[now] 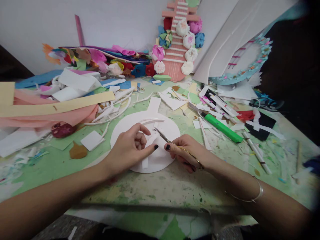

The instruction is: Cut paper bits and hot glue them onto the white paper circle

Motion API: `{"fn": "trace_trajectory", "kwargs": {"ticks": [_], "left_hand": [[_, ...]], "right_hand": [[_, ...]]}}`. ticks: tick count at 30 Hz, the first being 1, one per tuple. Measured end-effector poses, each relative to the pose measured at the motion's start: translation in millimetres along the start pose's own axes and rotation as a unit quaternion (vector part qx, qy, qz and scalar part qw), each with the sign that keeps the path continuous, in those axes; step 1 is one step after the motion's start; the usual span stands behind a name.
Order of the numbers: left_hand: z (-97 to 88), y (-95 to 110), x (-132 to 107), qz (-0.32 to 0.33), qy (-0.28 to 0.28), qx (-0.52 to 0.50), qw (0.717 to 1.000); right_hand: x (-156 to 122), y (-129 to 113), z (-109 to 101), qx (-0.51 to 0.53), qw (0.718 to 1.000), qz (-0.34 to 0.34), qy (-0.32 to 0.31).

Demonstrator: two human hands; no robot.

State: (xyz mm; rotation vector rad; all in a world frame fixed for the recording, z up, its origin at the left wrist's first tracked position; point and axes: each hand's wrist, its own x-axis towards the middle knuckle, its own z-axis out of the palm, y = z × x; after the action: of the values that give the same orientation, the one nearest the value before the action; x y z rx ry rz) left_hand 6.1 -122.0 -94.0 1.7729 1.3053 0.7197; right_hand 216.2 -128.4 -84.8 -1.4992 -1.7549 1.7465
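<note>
My right hand (186, 150) grips slim scissors (162, 135) with gold-coloured handles, their narrow metal tips pointing up and left. The tips are over a round white card (125, 123), near narrow white strips that lie across it. My left hand (135, 145) is over the left part of the card, fingers curled and thumb stretched to the right. A gap shows between its thumb and index finger, and I see nothing held there. A white tab (154, 106) sticks out at the card's far edge. Another white strip (145, 162) reaches the near edge.
A green craft knife (221, 127) and several pens (217, 103) lie to the right. Paper scraps (92, 140) and long yellow strips (57, 104) cover the left side. Behind stands a pink paper instrument (175, 63) with paper flowers; a blue-rimmed round piece (240, 78) leans at the back right.
</note>
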Motion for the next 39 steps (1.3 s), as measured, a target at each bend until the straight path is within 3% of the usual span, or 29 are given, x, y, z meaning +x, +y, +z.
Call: {"fn": "trace_trajectory", "kwargs": {"ticks": [8, 13, 17, 22, 27, 32, 39], "left_hand": [[-2.8, 3.2, -2.7, 0.049, 0.066, 0.114, 0.99], [-6.9, 0.1, 0.4, 0.076, 0.127, 0.15, 0.977], [-7.7, -2.5, 3.3, 0.092, 0.161, 0.162, 0.969], [-2.4, -3.2, 2.5, 0.126, 0.141, 0.151, 0.97], [-1.8, 0.5, 2.5, 0.154, 0.119, 0.149, 0.969], [-4.7, 1.5, 4.2, 0.098, 0.059, 0.104, 0.988], [-7.6, 0.3, 2.5, 0.031, 0.039, 0.114, 0.992]], "right_hand": [[6.5, 6.3, 2.4, -0.013, 0.999, 0.027, -0.016], [3.8, 8.2, -0.2, 0.03, 0.999, -0.032, 0.01], [-1.0, 8.8, -1.6, 0.013, 0.997, -0.069, -0.021], [-2.5, 7.9, 1.5, -0.026, 0.997, -0.073, -0.02], [2.0, 5.3, 2.6, -0.012, 0.999, -0.035, 0.002], [4.3, 5.0, 1.0, -0.027, 0.999, -0.03, 0.017], [7.6, 8.1, 1.1, -0.016, 1.0, -0.009, 0.012]]}}
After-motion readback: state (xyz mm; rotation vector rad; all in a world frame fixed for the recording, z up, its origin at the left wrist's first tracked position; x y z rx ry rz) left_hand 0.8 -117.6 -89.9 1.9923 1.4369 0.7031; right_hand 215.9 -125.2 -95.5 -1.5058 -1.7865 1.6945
